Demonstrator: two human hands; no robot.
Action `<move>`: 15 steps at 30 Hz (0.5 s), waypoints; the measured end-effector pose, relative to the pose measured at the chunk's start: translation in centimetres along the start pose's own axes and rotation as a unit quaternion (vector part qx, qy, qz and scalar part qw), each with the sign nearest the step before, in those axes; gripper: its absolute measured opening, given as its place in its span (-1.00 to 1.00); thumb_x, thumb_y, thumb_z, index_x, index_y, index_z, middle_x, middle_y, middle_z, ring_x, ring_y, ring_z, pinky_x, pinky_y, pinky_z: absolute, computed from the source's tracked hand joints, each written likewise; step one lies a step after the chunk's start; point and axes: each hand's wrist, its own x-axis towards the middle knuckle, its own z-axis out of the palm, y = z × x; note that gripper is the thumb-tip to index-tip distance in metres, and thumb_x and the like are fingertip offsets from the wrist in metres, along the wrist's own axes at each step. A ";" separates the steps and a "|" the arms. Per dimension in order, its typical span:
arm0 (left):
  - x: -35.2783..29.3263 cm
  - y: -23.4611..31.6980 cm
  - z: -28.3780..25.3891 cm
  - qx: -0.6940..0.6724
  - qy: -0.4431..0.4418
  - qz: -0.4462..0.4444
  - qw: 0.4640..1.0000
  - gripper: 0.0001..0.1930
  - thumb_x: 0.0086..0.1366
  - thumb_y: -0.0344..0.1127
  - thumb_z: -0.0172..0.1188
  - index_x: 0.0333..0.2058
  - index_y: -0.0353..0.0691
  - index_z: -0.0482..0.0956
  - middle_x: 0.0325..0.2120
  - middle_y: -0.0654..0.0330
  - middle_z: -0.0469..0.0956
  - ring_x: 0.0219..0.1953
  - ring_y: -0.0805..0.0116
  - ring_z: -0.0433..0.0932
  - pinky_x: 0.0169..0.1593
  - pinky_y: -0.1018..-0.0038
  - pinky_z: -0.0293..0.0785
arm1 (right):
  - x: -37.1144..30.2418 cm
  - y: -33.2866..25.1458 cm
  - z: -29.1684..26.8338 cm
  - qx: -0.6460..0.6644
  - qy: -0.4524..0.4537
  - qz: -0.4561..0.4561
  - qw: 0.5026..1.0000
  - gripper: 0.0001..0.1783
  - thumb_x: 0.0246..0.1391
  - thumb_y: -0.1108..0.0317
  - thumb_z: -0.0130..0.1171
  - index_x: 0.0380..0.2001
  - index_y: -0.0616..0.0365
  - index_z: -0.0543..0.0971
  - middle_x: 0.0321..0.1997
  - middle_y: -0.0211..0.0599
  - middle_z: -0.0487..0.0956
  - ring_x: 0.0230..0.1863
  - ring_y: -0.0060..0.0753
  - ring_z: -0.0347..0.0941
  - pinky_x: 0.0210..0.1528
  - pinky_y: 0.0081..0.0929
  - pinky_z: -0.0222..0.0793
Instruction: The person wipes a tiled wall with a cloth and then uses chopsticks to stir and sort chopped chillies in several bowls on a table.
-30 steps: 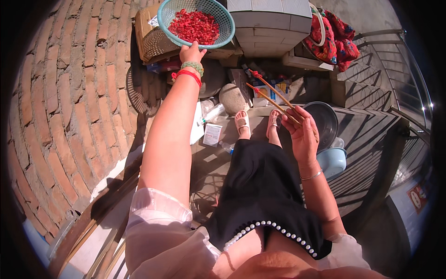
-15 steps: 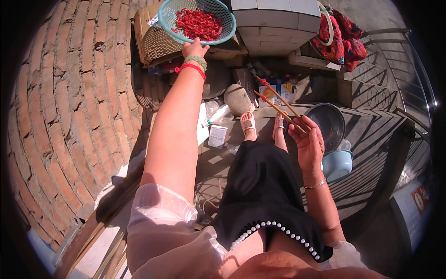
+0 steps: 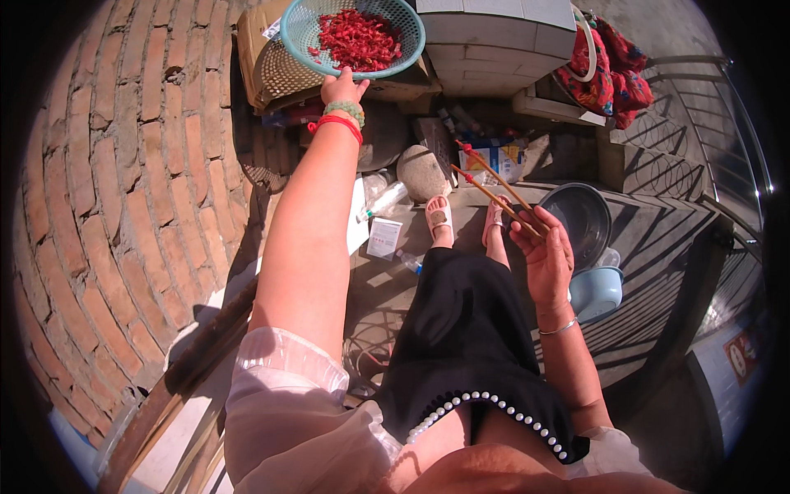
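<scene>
At the top of the view, my left hand (image 3: 343, 92) grips the near rim of a teal plastic colander (image 3: 301, 33). Chopped red chillies (image 3: 360, 41) lie heaped inside it, more toward its right side. My right hand (image 3: 545, 262), over the dark skirt, is closed round a pair of wooden chopsticks (image 3: 504, 184). These point up and to the left, tips a little apart. Small red bits show near both tips; whether they are chilli or part of the sticks I cannot tell.
Beneath the colander is a cardboard box (image 3: 255, 62); to its right stands a white-tiled block (image 3: 494, 41). A red patterned cloth bag (image 3: 605, 74), a round stone (image 3: 421, 174), a dark basin (image 3: 576, 218) and a light blue basin (image 3: 597, 292) are around. A brick wall (image 3: 123, 206) runs along the left.
The colander has shifted very slightly right in view, and the chillies sit a little farther right in it. My right hand with the chopsticks has hardly moved.
</scene>
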 end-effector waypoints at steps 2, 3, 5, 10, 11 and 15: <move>0.3 0.4 0.2 0.013 0.014 0.001 1.000 -0.74 0.35 -0.43 -0.02 0.00 -0.24 0.34 -0.10 0.07 0.43 -0.23 0.13 0.54 -0.24 0.29 0.59 | 0.1 0.0 0.0 -0.001 0.000 -0.001 1.000 -0.54 0.33 0.18 -0.21 0.12 0.31 0.32 0.10 -0.03 0.46 0.02 -0.24 0.48 0.08 -0.33 0.41; 0.3 0.5 0.2 0.014 0.017 0.009 1.000 -0.74 0.35 -0.43 -0.03 0.01 -0.25 0.34 -0.10 0.06 0.43 -0.23 0.14 0.54 -0.24 0.29 0.59 | 0.1 0.0 -0.1 -0.003 -0.001 0.000 1.000 -0.54 0.33 0.18 -0.21 0.12 0.31 0.32 0.10 -0.03 0.46 0.02 -0.24 0.47 0.08 -0.33 0.41; 0.5 0.6 0.0 0.019 0.022 0.026 0.999 -0.73 0.36 -0.42 -0.03 0.02 -0.26 0.34 -0.10 0.06 0.43 -0.25 0.14 0.55 -0.24 0.30 0.60 | 0.1 0.1 -0.2 -0.004 -0.004 0.001 1.000 -0.54 0.33 0.18 -0.20 0.12 0.31 0.32 0.10 -0.03 0.46 0.02 -0.24 0.47 0.08 -0.33 0.40; -0.1 1.1 -0.1 0.017 0.020 0.038 0.999 -0.75 0.36 -0.40 -0.02 -0.01 -0.28 0.35 -0.12 0.05 0.44 -0.26 0.16 0.55 -0.22 0.31 0.61 | 0.3 0.3 -0.2 -0.002 -0.002 0.005 1.000 -0.54 0.33 0.19 -0.19 0.12 0.31 0.32 0.10 -0.03 0.46 0.02 -0.24 0.47 0.08 -0.33 0.40; -0.1 1.1 -0.1 0.019 0.013 0.038 0.999 -0.75 0.36 -0.40 -0.01 -0.02 -0.28 0.35 -0.12 0.05 0.44 -0.26 0.16 0.54 -0.22 0.31 0.61 | 0.4 0.3 -0.1 -0.004 0.000 0.005 1.000 -0.54 0.33 0.19 -0.19 0.12 0.32 0.32 0.10 -0.03 0.46 0.02 -0.24 0.47 0.09 -0.33 0.40; -0.4 0.9 -0.5 0.006 0.019 0.034 0.999 -0.80 0.35 -0.37 0.04 -0.11 -0.32 0.36 -0.17 0.04 0.44 -0.27 0.14 0.54 -0.23 0.33 0.62 | 0.4 0.6 -0.2 -0.006 0.000 0.008 1.000 -0.54 0.33 0.19 -0.19 0.12 0.31 0.32 0.09 -0.04 0.46 0.02 -0.25 0.47 0.09 -0.34 0.40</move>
